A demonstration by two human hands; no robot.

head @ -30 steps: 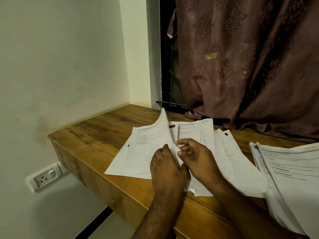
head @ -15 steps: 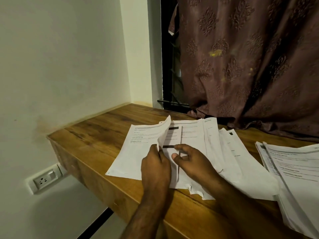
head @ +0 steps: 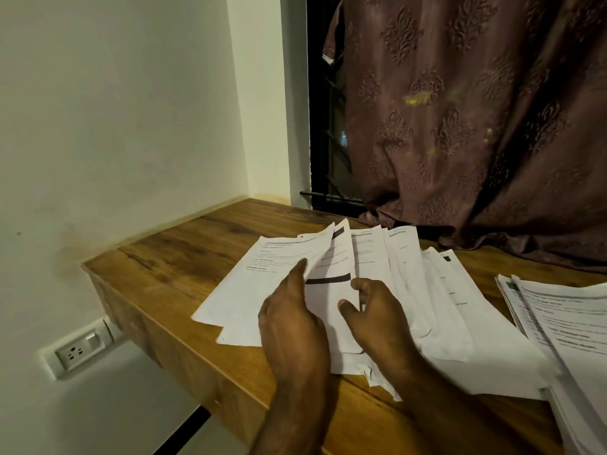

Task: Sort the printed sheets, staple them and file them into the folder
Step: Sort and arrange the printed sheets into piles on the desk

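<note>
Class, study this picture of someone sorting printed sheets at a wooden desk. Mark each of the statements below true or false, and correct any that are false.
1. The left hand lifts the edge of a printed sheet. True.
2. The sheets lie fanned out on a wooden desk. True.
3. A stapler sits on the desk beside the sheets. False: no stapler is in view.
4. The right hand hangs off the desk, away from the paper. False: it rests on the spread sheets.
5. A second pile of sheets lies at the right. True.
6. The wall socket is above the desk. False: it is below the desktop.
</note>
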